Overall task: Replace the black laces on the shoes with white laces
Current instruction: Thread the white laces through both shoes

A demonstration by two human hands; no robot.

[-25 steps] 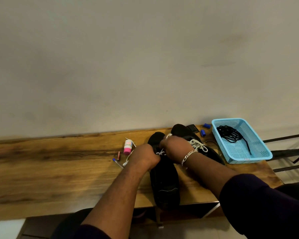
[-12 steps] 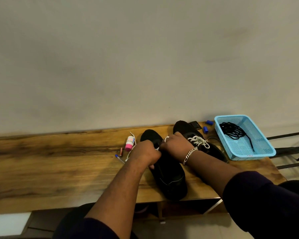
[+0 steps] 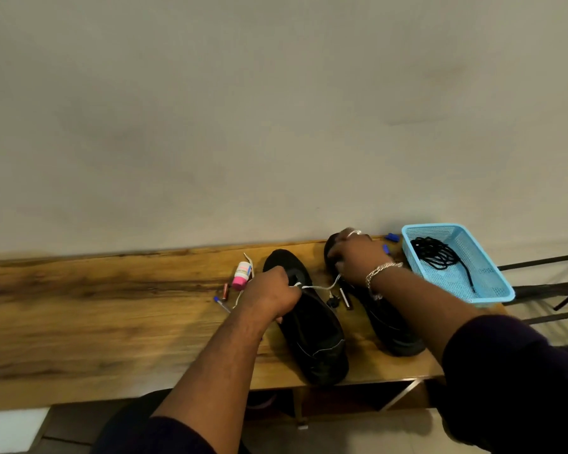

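Two black shoes stand side by side on the wooden table (image 3: 95, 322). My left hand (image 3: 269, 294) rests on the left shoe (image 3: 312, 335) near its eyelets, fingers curled round the white lace (image 3: 322, 287). That lace stretches right to my right hand (image 3: 358, 257), which grips its other end above the right shoe (image 3: 391, 329). A further length of white lace trails left of my left hand past a small bottle. The removed black laces (image 3: 436, 257) lie coiled in the blue basket (image 3: 492, 290).
A white bottle with a pink cap (image 3: 241, 275), a battery (image 3: 225, 291) and a pen (image 3: 222, 304) lie left of the shoes. Another battery (image 3: 345, 298) and a small dark object sit between the shoes. Blue caps (image 3: 391, 237) lie by the wall.
My right hand has pulled away to the right and back, drawing the white lace taut between both hands. The view has shifted, and the gap between the shoes now shows.
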